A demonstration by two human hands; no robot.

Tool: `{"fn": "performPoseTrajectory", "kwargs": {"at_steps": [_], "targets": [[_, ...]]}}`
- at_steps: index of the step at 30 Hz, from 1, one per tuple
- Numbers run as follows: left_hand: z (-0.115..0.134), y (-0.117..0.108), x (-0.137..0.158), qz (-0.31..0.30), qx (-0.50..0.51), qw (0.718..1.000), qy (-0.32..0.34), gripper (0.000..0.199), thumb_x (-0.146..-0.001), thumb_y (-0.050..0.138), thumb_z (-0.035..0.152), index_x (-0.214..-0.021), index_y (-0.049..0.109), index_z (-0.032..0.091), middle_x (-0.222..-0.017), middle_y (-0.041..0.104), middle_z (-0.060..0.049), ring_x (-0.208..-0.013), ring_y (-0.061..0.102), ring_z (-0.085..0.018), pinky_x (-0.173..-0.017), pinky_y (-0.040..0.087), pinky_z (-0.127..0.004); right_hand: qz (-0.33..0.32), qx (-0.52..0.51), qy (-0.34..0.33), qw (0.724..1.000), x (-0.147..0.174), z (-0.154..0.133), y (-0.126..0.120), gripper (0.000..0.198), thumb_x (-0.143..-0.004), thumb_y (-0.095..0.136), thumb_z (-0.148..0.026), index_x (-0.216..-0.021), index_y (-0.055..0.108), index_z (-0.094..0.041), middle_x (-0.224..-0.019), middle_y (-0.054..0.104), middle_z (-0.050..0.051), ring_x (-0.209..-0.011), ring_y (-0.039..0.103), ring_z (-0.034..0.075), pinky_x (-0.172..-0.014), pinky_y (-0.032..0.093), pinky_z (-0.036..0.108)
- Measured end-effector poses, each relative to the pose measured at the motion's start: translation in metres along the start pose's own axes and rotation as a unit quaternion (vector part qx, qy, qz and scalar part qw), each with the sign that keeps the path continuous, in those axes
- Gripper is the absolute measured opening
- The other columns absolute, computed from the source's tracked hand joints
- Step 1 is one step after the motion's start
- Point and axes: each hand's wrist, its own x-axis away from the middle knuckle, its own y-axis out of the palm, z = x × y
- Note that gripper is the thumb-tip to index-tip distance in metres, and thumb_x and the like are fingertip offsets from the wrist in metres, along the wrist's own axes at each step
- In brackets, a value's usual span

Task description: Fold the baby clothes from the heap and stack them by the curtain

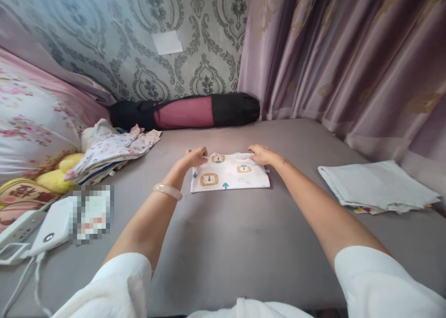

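A white folded cloth point(237, 174) printed with yellow lion faces and green arrow shapes lies flat in the middle of the grey sheet. My left hand point(197, 156) grips its far left corner, fingers closed, with a pale bangle point(167, 191) on the forearm above. At the far right corner, my right hand point(260, 154) pinches the fabric between thumb and fingers. A small tag sticks out at the cloth's right edge. Whether it is a garment, I cannot tell.
Folded printed clothes point(118, 146) are piled at the left by a yellow plush item point(52, 178) and a floral pillow point(35, 109). A white power bank point(57, 220) and power strip point(22, 227) lie nearer. White folded cloths point(376, 185) rest right; a black-and-pink bag point(184, 112) lies along the wall.
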Motion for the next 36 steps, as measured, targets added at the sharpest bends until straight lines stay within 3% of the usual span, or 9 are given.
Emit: {"fn": "performPoseTrajectory", "kwargs": {"at_steps": [5, 9, 14, 16, 18, 21, 23, 30, 36], "targets": [[-0.002, -0.023, 0.007, 0.020, 0.016, 0.999, 0.026, 0.036, -0.079, 0.054, 0.028, -0.114, 0.061, 0.022, -0.112, 0.071, -0.008, -0.102, 0.063, -0.024, -0.095, 0.040, -0.041, 0.004, -0.004, -0.048, 0.999, 0.014, 0.004, -0.025, 0.030, -0.089, 0.054, -0.018, -0.115, 0.068, -0.020, -0.123, 0.064, 0.010, -0.112, 0.059, 0.023, -0.094, 0.042, 0.029], [-0.006, -0.043, 0.014, -0.023, 0.044, 0.996, 0.071, 0.031, -0.076, 0.053, 0.032, -0.100, 0.069, 0.020, -0.095, 0.073, -0.004, -0.088, 0.065, -0.021, -0.077, 0.046, -0.029, 0.019, -0.023, -0.066, 0.997, 0.028, 0.006, -0.044, 0.026, -0.087, 0.056, -0.019, -0.109, 0.070, -0.018, -0.115, 0.068, 0.008, -0.102, 0.062, 0.021, -0.085, 0.045, 0.025], [-0.007, -0.069, 0.025, -0.013, 0.107, 0.986, 0.129, 0.031, -0.077, 0.052, 0.033, -0.096, 0.070, 0.015, -0.087, 0.072, -0.003, -0.080, 0.063, -0.018, -0.069, 0.045, -0.024, 0.040, -0.052, -0.079, 0.995, 0.039, 0.009, -0.066, 0.022, -0.087, 0.056, -0.016, -0.105, 0.069, -0.017, -0.104, 0.071, 0.006, -0.093, 0.063, 0.019, -0.077, 0.044, 0.025], [-0.004, -0.076, 0.028, 0.025, 0.109, 0.985, 0.134, 0.031, -0.080, 0.052, 0.033, -0.097, 0.070, 0.016, -0.087, 0.072, -0.003, -0.082, 0.063, -0.018, -0.073, 0.045, -0.027, 0.084, -0.056, -0.089, 0.991, 0.041, 0.009, -0.071, 0.022, -0.087, 0.056, -0.015, -0.105, 0.068, -0.015, -0.103, 0.071, 0.007, -0.093, 0.063, 0.020, -0.079, 0.044, 0.027], [0.001, -0.079, 0.029, 0.114, 0.079, 0.984, 0.114, 0.029, -0.082, 0.051, 0.032, -0.101, 0.070, 0.018, -0.089, 0.072, -0.004, -0.086, 0.063, -0.020, -0.083, 0.044, -0.033, 0.145, -0.051, -0.094, 0.984, 0.042, 0.008, -0.072, 0.024, -0.089, 0.054, -0.016, -0.110, 0.066, -0.015, -0.106, 0.071, 0.008, -0.095, 0.062, 0.021, -0.081, 0.043, 0.029], [0.009, -0.070, 0.029, 0.265, 0.024, 0.961, 0.069, 0.030, -0.086, 0.047, 0.025, -0.106, 0.069, 0.020, -0.095, 0.072, -0.005, -0.097, 0.061, -0.023, -0.100, 0.032, -0.045, 0.236, -0.025, -0.080, 0.968, 0.042, 0.005, -0.063, 0.028, -0.093, 0.047, -0.016, -0.115, 0.063, -0.017, -0.112, 0.068, 0.009, -0.103, 0.060, 0.023, -0.091, 0.041, 0.033], [0.012, -0.056, 0.030, 0.312, 0.006, 0.948, 0.060, 0.034, -0.086, 0.043, 0.018, -0.109, 0.067, 0.022, -0.101, 0.072, -0.005, -0.103, 0.060, -0.024, -0.106, 0.024, -0.048, 0.263, -0.003, -0.074, 0.962, 0.042, 0.004, -0.052, 0.030, -0.092, 0.043, -0.014, -0.114, 0.063, -0.019, -0.113, 0.067, 0.009, -0.108, 0.057, 0.024, -0.097, 0.037, 0.035], [0.005, 0.002, 0.054, 0.289, -0.006, 0.953, 0.090, 0.038, -0.088, 0.039, 0.015, -0.110, 0.067, 0.026, -0.104, 0.073, -0.004, -0.103, 0.060, -0.022, -0.112, 0.015, -0.047, 0.250, 0.025, -0.109, 0.962, 0.061, 0.008, -0.005, 0.031, -0.089, 0.039, -0.011, -0.107, 0.063, -0.019, -0.107, 0.068, 0.008, -0.102, 0.056, 0.024, -0.103, 0.031, 0.035], [0.001, 0.034, 0.084, 0.260, 0.002, 0.956, 0.132, 0.043, -0.086, 0.037, 0.010, -0.112, 0.067, 0.027, -0.108, 0.073, -0.005, -0.105, 0.060, -0.019, -0.113, 0.015, -0.044, 0.225, 0.026, -0.141, 0.964, 0.088, 0.012, 0.028, 0.033, -0.089, 0.039, -0.009, -0.109, 0.063, -0.018, -0.110, 0.067, 0.009, -0.103, 0.056, 0.024, -0.104, 0.032, 0.036]]}}
